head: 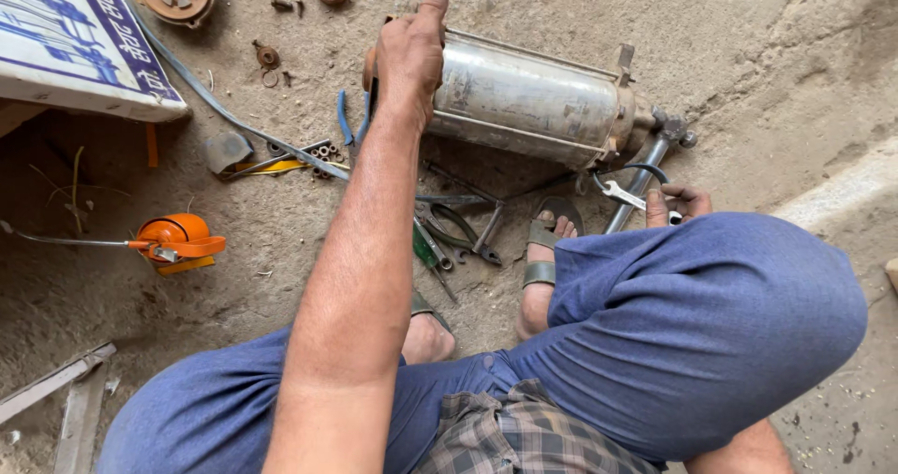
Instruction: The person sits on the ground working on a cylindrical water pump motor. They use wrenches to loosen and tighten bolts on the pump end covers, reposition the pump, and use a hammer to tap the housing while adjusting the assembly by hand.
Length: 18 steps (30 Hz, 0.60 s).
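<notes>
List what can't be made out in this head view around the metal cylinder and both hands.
- Left hand: it covers the near end of the metal cylinder.
- Right hand: mostly behind the blue-clad knee; its hold on the wrench is unclear.
- Tools on the ground: overlapped by the forearm, too small to sort.
- Blue-and-white board: cut off by the frame edge.

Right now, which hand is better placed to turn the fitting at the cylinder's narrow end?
Probably the right hand: it holds the spanner beside that end's fitting. The left hand grips the far end of the metal cylinder, so it looks better kept there as a brace.
</notes>
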Tool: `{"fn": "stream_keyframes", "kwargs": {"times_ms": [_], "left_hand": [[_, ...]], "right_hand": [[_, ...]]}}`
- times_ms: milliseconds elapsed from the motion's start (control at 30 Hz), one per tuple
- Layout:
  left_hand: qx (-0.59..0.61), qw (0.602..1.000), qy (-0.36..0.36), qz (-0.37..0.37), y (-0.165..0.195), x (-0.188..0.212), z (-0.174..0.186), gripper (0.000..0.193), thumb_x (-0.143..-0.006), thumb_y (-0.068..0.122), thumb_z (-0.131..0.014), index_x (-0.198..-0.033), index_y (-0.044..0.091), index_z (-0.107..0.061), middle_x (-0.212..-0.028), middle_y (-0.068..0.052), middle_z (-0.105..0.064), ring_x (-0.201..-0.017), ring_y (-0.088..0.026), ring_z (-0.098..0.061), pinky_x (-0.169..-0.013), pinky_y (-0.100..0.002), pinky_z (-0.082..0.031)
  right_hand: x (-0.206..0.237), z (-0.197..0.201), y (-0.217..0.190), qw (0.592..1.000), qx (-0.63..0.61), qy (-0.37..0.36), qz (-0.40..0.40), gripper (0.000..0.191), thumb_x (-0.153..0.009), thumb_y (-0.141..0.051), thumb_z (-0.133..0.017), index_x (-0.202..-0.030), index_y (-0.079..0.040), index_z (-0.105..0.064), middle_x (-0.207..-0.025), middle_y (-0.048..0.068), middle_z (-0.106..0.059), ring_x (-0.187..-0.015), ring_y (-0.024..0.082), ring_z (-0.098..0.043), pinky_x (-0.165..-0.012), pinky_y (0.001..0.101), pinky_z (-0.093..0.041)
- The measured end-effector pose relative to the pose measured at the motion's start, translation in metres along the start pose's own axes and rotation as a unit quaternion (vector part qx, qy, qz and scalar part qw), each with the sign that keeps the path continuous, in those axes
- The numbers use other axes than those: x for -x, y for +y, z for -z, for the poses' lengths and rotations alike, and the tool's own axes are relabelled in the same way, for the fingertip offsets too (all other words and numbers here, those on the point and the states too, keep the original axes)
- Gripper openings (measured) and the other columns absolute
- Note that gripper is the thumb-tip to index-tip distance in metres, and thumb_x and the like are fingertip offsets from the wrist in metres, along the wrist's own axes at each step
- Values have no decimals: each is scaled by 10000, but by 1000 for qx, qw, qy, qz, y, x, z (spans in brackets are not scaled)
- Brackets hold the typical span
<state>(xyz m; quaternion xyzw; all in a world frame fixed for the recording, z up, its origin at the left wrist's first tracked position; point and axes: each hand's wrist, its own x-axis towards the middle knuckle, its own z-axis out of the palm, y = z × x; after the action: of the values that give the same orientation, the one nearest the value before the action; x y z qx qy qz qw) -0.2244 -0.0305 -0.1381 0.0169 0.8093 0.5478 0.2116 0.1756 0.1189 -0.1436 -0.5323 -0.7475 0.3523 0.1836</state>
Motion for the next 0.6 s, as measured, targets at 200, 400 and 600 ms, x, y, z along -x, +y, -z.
{"fn": "stream_keyframes", "kwargs": {"times_ms": [200,400,600], "left_hand": [[52,996,14,-73,-4,41,0,654,-944,608,-672,-596,60,-591,-536,36,-462,-542,-108,-431,-510,-354,-351],[44,995,36,-80,-1,62,11,647,-964,546,-688,-570,50,-556,-524,23,-477,-548,-89,-426,-503,-339,-373],[62,995,24,-72,3,66,13,640,-971,551,-678,-572,64,-561,-531,41,-459,-556,-82,-419,-509,-331,-361]], "right_hand": [[-6,2,7,965,118,92,214,206,-1163,-218,-721,-1238,-69,-601,-989,47,-662,-875,168,-599,-778,309,-457],[-11,-3,-13,966,117,53,222,173,-1122,-211,-690,-1239,-114,-607,-938,76,-677,-790,189,-648,-662,352,-508],[-1,-12,-28,961,106,50,251,189,-1128,-214,-660,-1261,-95,-598,-1018,135,-711,-893,243,-739,-739,370,-593]]}}
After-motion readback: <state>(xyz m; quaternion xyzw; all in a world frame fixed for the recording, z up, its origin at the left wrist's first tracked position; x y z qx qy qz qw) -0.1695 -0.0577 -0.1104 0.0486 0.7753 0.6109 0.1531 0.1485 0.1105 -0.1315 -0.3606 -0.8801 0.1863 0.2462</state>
